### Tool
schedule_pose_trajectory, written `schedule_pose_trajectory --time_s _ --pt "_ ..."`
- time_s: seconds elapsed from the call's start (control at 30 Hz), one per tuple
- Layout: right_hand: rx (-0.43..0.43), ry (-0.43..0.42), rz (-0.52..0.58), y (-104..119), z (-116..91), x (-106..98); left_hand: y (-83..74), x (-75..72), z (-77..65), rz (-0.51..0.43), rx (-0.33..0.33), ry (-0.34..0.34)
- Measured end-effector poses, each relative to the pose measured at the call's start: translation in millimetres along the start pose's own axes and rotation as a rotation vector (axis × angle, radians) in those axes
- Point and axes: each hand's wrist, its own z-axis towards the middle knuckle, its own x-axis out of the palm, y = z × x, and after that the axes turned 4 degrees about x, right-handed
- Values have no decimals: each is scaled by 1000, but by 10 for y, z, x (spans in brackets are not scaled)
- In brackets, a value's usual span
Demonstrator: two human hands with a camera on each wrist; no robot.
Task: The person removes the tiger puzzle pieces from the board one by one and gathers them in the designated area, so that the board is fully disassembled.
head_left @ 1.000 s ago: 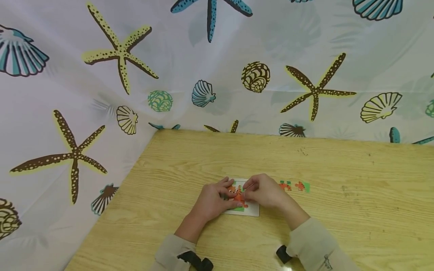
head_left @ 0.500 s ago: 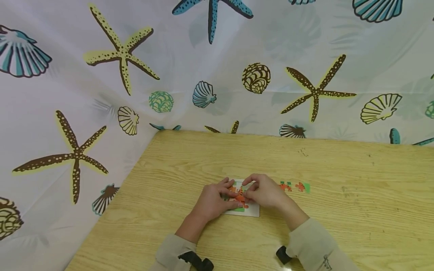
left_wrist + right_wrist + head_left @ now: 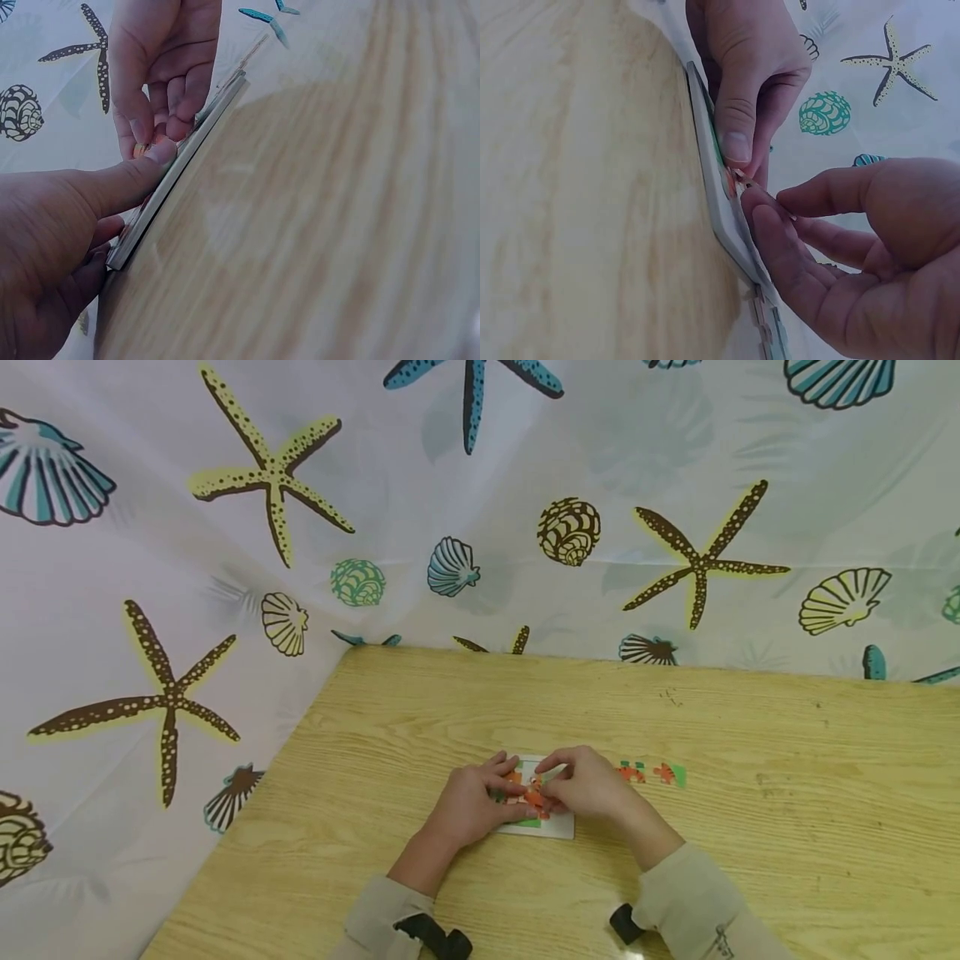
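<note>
A small white-framed jigsaw puzzle board [image 3: 558,828] lies flat on the table, with orange and green pieces in it. Over its left side my left hand [image 3: 467,806] spreads, thumb and fingers fairly straight and touching the assembled pieces. From the right, my right hand [image 3: 588,783] pinches a small orange puzzle piece [image 3: 744,178] between thumb and fingertips, tilted at the middle of the board. In the left wrist view the left thumb [image 3: 131,178] lies right beside the pinching fingers. Both hands hide much of the picture.
Two loose orange and green puzzle pieces, a nearer one [image 3: 632,772] and a farther one [image 3: 669,774], lie right of the board. The wood-grain table [image 3: 787,810] meets a shell-and-starfish curtain [image 3: 495,485] at the back and left.
The orange piece shifts and tilts slightly between the right fingertips, over the board's middle. The left hand stays in place.
</note>
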Motion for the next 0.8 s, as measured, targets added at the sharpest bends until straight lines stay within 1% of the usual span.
schedule_pose_trajectory --time_s 0.2,0.27,0.47,0.6,0.7,0.8 --pt "28 -10 63 40 -29 -78 23 5 7 17 20 -3" --pt "32 -12 76 47 -37 -105 30 7 9 20 15 -1" --pt "-5 -22 46 48 -58 -174 34 -4 10 25 -8 7" --pt "-29 -18 30 37 -71 -203 19 -10 6 3 -17 1" --pt "-46 -8 39 25 -76 -233 4 -11 4 -7 -19 0" --pt "-59 4 66 31 -82 -270 -4 -9 4 6 -13 0"
